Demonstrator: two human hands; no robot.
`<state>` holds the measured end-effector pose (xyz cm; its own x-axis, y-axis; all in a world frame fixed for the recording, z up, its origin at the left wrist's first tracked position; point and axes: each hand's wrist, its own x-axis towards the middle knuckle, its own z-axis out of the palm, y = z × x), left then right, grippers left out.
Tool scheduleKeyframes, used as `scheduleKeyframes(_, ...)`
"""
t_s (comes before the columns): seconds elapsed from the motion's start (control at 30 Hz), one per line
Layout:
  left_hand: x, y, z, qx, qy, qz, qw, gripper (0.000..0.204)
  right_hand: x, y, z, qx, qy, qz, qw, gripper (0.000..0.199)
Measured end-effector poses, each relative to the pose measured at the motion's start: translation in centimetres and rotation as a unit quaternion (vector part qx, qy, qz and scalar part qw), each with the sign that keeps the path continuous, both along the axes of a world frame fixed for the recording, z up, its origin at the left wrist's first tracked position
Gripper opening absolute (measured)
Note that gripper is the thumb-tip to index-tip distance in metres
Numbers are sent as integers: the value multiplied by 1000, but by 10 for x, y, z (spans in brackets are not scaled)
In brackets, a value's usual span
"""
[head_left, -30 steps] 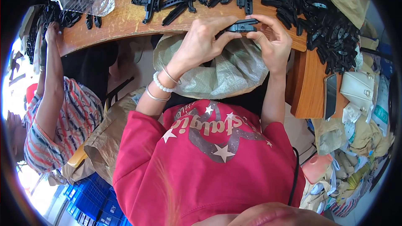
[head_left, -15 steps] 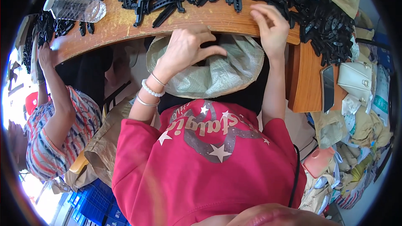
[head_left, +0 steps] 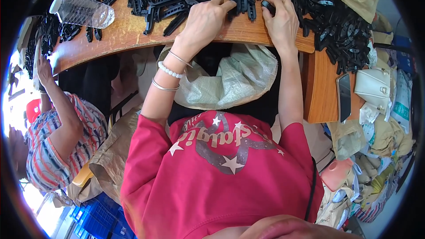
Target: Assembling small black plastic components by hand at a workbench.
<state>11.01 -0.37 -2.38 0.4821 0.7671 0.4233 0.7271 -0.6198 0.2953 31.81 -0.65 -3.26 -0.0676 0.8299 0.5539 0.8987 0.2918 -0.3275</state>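
My left hand, with a white beaded bracelet and metal bangles on its wrist, is over the table's near edge. Its finger and thumb are closed at a slim black plastic part; the grip is partly hidden. My right hand pinches a small dark rounded part between thumb and fingers. Between and beyond both hands lie long ribbed black plastic parts in a loose heap. Below the table edge, a pale woven sack hangs open in front of my lap.
A clear plastic bottle lies on the wooden table at left. More black parts pile up at right, near a phone and a white handbag. Another person works at far left. Brown paper bags stand nearby.
My left hand has moved from over the sack's mouth up to the black parts. The right hand's fingers have closed around a small dark part.
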Motion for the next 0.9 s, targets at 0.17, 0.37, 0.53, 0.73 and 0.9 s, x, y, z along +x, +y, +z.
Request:
scheduleKeyframes(0.17, 1, 1, 8, 62, 42, -54, 996, 24, -4, -6, -3, 34, 182, 17, 982, 22)
scheduleKeyframes(0.37, -5, 5, 7, 101, 47, -94, 989, 25, -5, -26, 3, -103, 497, 125, 853, 22)
scheduleKeyframes(0.53, -6, 5, -14, 91, -57, -84, 991, 29, -8, -30, 2, -129, 577, 136, 795, 21)
scheduleKeyframes(0.73, 0, -7, -11, -40, -277, -29, 960, 15, -12, -30, 2, -217, 516, 162, 813, 33)
scheduleKeyframes(0.9, -4, -9, 3, -361, -439, 1, 823, 16, -19, -36, 10, -198, 442, 172, 858, 37)
